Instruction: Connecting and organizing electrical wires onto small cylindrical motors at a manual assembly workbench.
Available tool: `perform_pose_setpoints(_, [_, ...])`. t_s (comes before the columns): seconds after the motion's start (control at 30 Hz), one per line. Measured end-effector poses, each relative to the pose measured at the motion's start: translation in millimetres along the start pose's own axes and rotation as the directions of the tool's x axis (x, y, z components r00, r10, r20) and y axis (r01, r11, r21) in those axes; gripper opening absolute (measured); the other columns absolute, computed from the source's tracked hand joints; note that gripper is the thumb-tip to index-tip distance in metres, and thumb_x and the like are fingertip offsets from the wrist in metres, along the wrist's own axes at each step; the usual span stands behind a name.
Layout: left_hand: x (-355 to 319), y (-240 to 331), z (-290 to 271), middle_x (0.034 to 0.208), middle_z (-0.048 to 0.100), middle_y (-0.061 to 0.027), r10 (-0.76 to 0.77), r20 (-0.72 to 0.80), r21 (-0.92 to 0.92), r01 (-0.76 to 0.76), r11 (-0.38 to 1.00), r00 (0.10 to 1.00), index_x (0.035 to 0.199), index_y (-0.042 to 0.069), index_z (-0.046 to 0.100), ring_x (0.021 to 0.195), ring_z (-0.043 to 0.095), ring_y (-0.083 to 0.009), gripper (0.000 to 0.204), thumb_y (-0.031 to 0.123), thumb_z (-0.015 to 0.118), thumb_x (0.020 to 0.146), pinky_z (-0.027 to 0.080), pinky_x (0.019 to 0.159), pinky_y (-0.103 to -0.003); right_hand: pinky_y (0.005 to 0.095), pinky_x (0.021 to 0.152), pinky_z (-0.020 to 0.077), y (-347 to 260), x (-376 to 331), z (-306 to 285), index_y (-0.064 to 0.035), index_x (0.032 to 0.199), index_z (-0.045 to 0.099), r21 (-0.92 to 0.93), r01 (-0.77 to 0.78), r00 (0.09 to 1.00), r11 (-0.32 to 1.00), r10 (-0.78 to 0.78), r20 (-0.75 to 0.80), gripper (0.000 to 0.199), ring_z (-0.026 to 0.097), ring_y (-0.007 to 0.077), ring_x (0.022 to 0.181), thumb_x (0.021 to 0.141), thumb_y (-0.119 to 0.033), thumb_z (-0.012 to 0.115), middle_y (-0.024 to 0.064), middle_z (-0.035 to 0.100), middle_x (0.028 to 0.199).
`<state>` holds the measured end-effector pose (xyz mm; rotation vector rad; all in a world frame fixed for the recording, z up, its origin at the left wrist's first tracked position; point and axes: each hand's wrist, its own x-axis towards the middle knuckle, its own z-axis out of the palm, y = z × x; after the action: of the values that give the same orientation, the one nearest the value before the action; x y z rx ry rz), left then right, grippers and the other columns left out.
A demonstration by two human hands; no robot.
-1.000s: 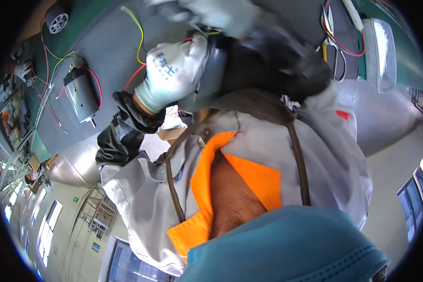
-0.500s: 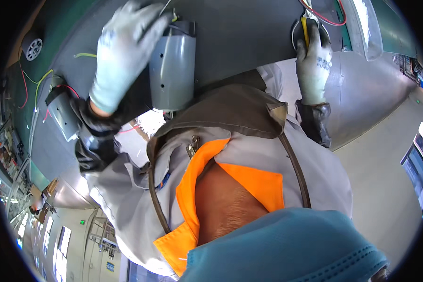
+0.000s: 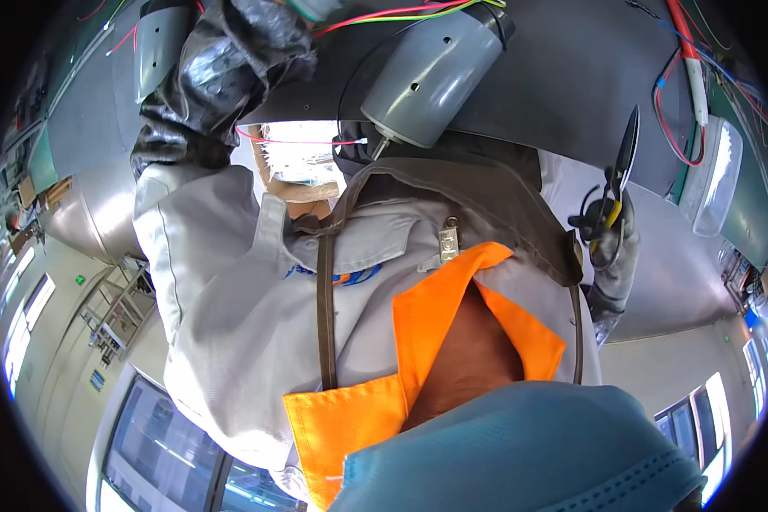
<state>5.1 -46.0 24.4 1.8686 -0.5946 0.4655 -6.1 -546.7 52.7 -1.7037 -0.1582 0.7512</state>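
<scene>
Cutters (image 3: 620,183) in right hand (image 3: 616,247) (gloved), grey motor (image 3: 431,77)

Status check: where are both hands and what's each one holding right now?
Right hand gripping snips, blades up. Left hand out of frame; its dark sleeve reaches up beside the grey motor. Coloured wires trail above the motor.

Left hand (image 3: 311,7) cut off by top edge, grip unreadable. Grey motor (image 3: 431,72) far end clipped at top. Right hand (image 3: 614,247) partly behind collar; cutters (image 3: 619,183) handles half hidden.
</scene>
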Motion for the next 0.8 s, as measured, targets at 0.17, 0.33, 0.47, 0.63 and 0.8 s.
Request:
perform_pose_setpoints(0.17, [-19.4, 16.0, 0.7, 0.131, 0.068, -0.0174, -0.247, 0.018, -0.271, 0.243, 0.932, 0.969, 0.134, -0.006, 0.059, 0.116, 0.066, -0.0231, 0.051, 0.035, 0.054, 0.105, 0.051, 0.103, -0.036, 0.0289, 0.081, 0.0502, -74.4, 72.2, 76.5, 0.0025, 0.145, 0.050, -0.326, 0.242, 0.948, 0.914, -0.151, 0.279, 0.049, 0.059, 0.0148, 0.086, 0.097, -0.004, 0.047, 0.0126, 0.065, 0.104])
perform_pose_setpoints(0.33, [17.7, 23.3, 28.6, 0.122, 0.071, -0.0162, -0.448, 0.097, -0.469, 0.438, 0.767, 0.889, 0.137, -0.005, 0.059, 0.111, 0.067, -0.0222, 0.046, 0.029, 0.051, 0.106, 0.052, 0.101, -0.035, 0.0361, 0.091, 0.0526, -116.9, 139.0, 65.1, -0.0024, 0.142, 0.054, -0.639, 0.525, 0.811, 0.562, -0.101, 0.576, 0.067, 0.068, 0.0327, 0.098, 0.097, -0.050, 0.068, 0.0223, 0.068, 0.117])
perform_pose_setpoints(0.47, [-12.5, 22.2, 2.7, 0.120, 0.071, -0.0165, -0.130, 0.029, 0.063, 0.128, 0.990, 0.991, 0.136, -0.006, 0.058, 0.107, 0.067, -0.0240, 0.041, 0.017, 0.047, 0.104, 0.051, 0.101, -0.036, 0.0309, 0.081, 0.0509, -133.0, 148.2, 96.1, -0.0022, 0.145, 0.052, -0.641, 0.667, 0.726, 0.380, -0.138, 0.674, 0.067, 0.060, 0.0133, 0.085, 0.097, -0.044, 0.071, 0.0094, 0.064, 0.097])
perform_pose_setpoints(0.63, [6.8, 69.1, 15.7, 0.108, 0.075, -0.0087, -0.321, -0.194, 0.004, 0.328, 0.945, 0.927, 0.118, -0.004, 0.070, 0.094, 0.066, -0.0170, 0.037, 0.025, 0.051, 0.105, 0.051, 0.086, -0.029, 0.0474, 0.078, 0.0548, -149.6, 128.0, 104.4, -0.0080, 0.133, 0.062, -0.799, 0.337, 0.904, 0.498, 0.067, 0.423, 0.058, 0.070, 0.0434, 0.087, 0.094, -0.051, 0.069, 0.0214, 0.070, 0.085])
perform_pose_setpoints(0.8, [-42.6, 95.6, -36.6, 0.121, 0.063, -0.0324, 0.574, 0.361, -0.746, -0.142, 0.651, 0.735, 0.122, -0.017, 0.064, 0.109, 0.065, -0.0439, 0.059, 0.039, 0.052, 0.107, 0.053, 0.094, -0.056, 0.0464, 0.079, 0.0559, -90.1, 165.4, 58.7, -0.0102, 0.135, 0.063, -0.919, 0.343, 0.932, 0.194, -0.195, 0.307, 0.050, 0.071, 0.0428, 0.089, 0.097, -0.042, 0.068, 0.0208, 0.074, 0.095])
